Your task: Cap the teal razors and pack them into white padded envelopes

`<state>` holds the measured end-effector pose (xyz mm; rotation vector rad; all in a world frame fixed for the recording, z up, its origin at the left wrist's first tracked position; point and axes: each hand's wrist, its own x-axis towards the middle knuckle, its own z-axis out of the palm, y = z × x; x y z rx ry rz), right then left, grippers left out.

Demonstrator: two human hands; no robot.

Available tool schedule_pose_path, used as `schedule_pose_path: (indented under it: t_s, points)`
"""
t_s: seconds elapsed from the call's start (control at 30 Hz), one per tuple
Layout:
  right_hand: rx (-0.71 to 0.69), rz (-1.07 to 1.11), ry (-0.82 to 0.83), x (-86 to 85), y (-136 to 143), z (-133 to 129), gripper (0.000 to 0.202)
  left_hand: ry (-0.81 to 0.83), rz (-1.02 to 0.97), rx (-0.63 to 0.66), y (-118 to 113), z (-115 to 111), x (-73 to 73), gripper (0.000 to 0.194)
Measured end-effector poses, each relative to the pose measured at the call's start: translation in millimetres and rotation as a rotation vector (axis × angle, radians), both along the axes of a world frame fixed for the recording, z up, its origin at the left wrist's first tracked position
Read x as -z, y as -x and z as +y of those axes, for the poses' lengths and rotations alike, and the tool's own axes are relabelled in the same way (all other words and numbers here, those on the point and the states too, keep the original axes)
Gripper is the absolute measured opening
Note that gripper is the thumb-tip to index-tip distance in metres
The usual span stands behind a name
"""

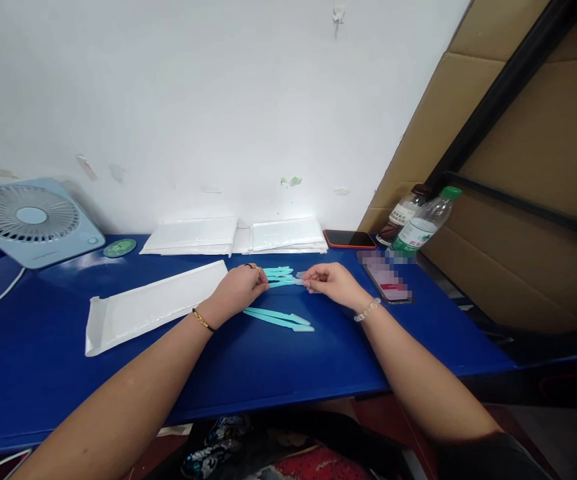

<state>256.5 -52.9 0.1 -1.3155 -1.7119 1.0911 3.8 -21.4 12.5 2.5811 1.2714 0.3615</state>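
Observation:
My left hand (237, 289) pinches the handle of a turquoise eyebrow razor (280, 283) that points to the right. At its tip, the fingers of my right hand (334, 283) are closed on a small clear cover (299, 281); whether the cover sits fully on the blade I cannot tell. More turquoise razors (278, 270) lie just behind the held one, partly hidden by my left hand. Two loose eyebrow razors (281, 319) rest on the table in front of my hands, blade ends to the right. A long white padded envelope (153, 307) lies left of my left hand, partly covered by it.
Stacks of white envelopes (193, 235) stand along the wall on the blue table (318, 373). A red-edged phone (350, 239), another phone (386, 277) and two bottles (421, 227) are at the right. A light blue fan (33, 220) and a green disc (120, 248) are at the left.

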Motion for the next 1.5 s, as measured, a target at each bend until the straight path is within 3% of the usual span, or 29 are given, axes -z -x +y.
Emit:
schedule_pose_path:
  t_s: [0.23, 0.5, 0.67, 0.8, 0.93, 1.07, 1.23, 1.5]
  points:
    - [0.032, -0.038, -0.058, -1.7, -3.7, -0.8, 0.029, 0.004, -0.012, -0.008, 1.5, 1.1, -0.3, 0.018]
    - [-0.124, -0.038, -0.002, -2.9, 6.9, -5.9, 0.023, 0.127, -0.046, 0.059, -5.0, -10.2, -6.1, 0.020]
    - [-0.225, -0.237, -0.107, -11.4, -0.9, -10.1, 0.018, 0.222, -0.035, 0.100, -5.4, -17.3, -7.1, 0.023]
    - [-0.109, -0.428, -0.256, -16.2, -10.5, -9.5, 0.011, 0.011, 0.014, 0.018, -0.8, -7.6, -2.9, 0.024]
    - [-0.079, -0.574, -0.266, -12.5, -14.4, -7.7, 0.005, -0.164, 0.110, -0.033, 3.0, 5.0, 1.9, 0.021]
    - [-0.066, -0.591, -0.225, -8.9, -11.0, -7.0, 0.007, -0.195, 0.169, -0.033, 1.8, 8.3, 4.5, 0.018]
    - [-0.077, -0.604, -0.138, -12.3, -9.2, -9.5, 0.006, -0.245, 0.174, -0.034, 0.4, 6.8, 4.9, 0.029]
    - [-0.140, -0.622, -0.185, -15.8, -5.8, -14.0, 0.005, -0.163, 0.070, 0.038, 0.8, 4.5, 1.7, 0.028]
